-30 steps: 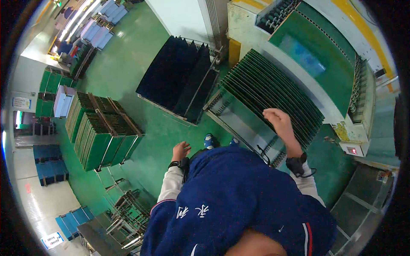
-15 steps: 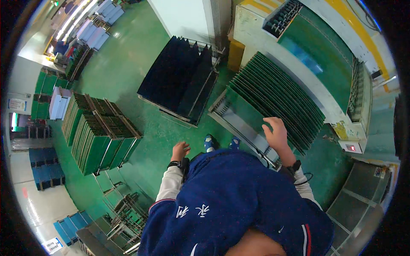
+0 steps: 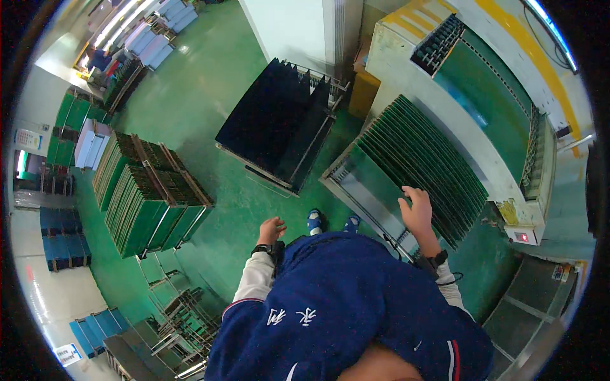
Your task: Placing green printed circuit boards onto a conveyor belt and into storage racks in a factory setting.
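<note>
My right hand hangs over the near edge of a rack of upright green panels, thumb apart from the fingers and nothing held. Whether its fingertips touch the front panel I cannot tell. The panels stand in a close row on a metal rack with a pale base. Beside my waist my left hand is held with loosely bent fingers, empty, above the green floor. Ahead of me a second rack carries black sheets standing upright.
A machine with rollers and a flat green board runs along the right. Stacked green panels stand on a rack at left. Empty metal racks are at lower left, a grey framed panel at lower right. A white pillar rises ahead.
The view has shifted slightly, so the racks and the machine appear a little lower and farther right. My hands keep nearly the same pose, both still empty.
</note>
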`<action>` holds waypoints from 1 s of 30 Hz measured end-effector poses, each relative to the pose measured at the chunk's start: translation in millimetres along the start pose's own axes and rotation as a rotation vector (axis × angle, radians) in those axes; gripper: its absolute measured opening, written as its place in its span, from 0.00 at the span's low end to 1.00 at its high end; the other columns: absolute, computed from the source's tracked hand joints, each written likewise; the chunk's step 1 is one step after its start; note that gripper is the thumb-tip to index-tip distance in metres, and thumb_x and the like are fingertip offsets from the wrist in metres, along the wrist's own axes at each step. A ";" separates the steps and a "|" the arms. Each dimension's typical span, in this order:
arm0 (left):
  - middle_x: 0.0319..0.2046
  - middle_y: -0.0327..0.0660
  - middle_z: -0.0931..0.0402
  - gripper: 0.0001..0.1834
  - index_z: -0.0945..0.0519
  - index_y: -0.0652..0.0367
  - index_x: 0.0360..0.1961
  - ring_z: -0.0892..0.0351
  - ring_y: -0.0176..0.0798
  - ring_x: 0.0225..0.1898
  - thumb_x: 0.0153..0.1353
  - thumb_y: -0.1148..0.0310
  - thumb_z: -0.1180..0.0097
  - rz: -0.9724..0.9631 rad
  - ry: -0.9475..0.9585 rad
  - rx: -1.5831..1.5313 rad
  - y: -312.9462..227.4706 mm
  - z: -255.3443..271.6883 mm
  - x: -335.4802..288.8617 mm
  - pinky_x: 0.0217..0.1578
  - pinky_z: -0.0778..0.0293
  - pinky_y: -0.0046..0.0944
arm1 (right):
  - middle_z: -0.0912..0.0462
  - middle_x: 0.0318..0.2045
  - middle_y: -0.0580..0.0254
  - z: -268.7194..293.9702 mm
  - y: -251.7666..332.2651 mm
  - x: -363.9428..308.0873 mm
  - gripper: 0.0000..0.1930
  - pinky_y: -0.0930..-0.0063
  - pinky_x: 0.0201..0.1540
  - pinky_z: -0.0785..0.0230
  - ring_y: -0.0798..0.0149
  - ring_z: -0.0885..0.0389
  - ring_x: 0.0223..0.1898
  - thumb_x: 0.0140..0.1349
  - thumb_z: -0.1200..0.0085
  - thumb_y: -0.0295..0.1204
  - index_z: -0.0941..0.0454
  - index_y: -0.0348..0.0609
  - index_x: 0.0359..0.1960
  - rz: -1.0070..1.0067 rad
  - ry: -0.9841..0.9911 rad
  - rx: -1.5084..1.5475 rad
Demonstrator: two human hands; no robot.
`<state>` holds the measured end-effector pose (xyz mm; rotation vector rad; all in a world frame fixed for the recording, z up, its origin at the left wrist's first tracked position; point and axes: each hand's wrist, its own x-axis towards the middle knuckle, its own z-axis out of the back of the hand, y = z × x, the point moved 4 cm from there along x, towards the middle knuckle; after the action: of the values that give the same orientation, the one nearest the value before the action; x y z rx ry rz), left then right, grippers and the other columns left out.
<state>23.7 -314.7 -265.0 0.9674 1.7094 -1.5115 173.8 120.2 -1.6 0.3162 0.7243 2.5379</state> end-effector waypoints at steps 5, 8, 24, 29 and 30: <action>0.43 0.53 0.27 0.19 0.33 0.66 0.49 0.23 0.49 0.33 0.60 0.66 0.50 -0.004 0.026 -0.010 1.2 4.5 11.1 0.24 0.26 0.39 | 0.24 0.36 0.53 -1.6 1.7 -0.7 0.16 0.60 0.44 0.34 0.48 0.28 0.42 0.50 0.45 0.29 0.27 0.40 0.41 -0.027 0.012 0.010; 0.43 0.53 0.27 0.20 0.33 0.67 0.50 0.23 0.49 0.33 0.60 0.66 0.50 0.003 0.028 0.001 0.6 3.9 16.6 0.23 0.26 0.39 | 0.24 0.38 0.52 -5.3 3.5 -4.5 0.18 0.59 0.46 0.34 0.47 0.28 0.44 0.50 0.45 0.29 0.29 0.40 0.44 -0.010 0.013 -0.047; 0.46 0.55 0.29 0.22 0.35 0.65 0.53 0.23 0.49 0.34 0.61 0.66 0.51 0.000 0.059 0.019 -5.6 -4.9 20.0 0.26 0.26 0.40 | 0.22 0.27 0.50 -35.8 -47.7 5.6 0.10 0.53 0.32 0.32 0.46 0.23 0.30 0.53 0.47 0.33 0.29 0.41 0.31 -0.130 0.110 -0.314; 0.46 0.54 0.29 0.22 0.36 0.65 0.54 0.23 0.49 0.35 0.61 0.66 0.52 0.014 0.033 0.012 -2.0 -6.7 20.0 0.26 0.25 0.39 | 0.22 0.27 0.51 -37.1 -49.3 9.7 0.09 0.54 0.31 0.32 0.47 0.23 0.29 0.53 0.47 0.34 0.29 0.42 0.31 -0.103 0.082 -0.330; 0.46 0.54 0.29 0.22 0.36 0.65 0.54 0.23 0.50 0.36 0.61 0.66 0.52 0.010 0.032 0.017 -2.1 -7.1 20.0 0.25 0.25 0.39 | 0.22 0.27 0.51 -36.9 -49.9 10.4 0.09 0.54 0.31 0.32 0.47 0.23 0.29 0.53 0.48 0.34 0.29 0.43 0.31 -0.106 0.077 -0.335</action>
<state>11.6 -305.6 -280.1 1.0123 1.7136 -1.5137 171.4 146.6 -58.7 0.0651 0.3221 2.5248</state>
